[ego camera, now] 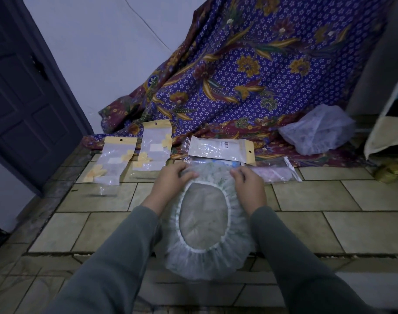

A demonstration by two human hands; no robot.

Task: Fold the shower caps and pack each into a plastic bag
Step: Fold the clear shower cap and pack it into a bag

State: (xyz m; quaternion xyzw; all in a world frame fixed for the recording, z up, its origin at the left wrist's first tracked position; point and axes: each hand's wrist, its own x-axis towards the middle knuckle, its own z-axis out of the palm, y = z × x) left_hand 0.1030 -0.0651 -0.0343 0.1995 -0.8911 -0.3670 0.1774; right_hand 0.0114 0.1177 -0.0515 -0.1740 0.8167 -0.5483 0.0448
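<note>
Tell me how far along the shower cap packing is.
Done: one pink cap sits bagged. In hand: left hand and right hand grip the far edge of an open, unfolded cap. Left: two empty bags and a bundle of caps.

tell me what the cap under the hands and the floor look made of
Shower cap: thin translucent plastic film, probably; the floor shows through it, and its white elastic rim is gathered. Floor: glazed ceramic tile, likely; beige slabs with dark grout lines and slight sheen.

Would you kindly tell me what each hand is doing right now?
Left hand: fingers curled, gripping the shower cap.
Right hand: gripping the same cap.
</note>
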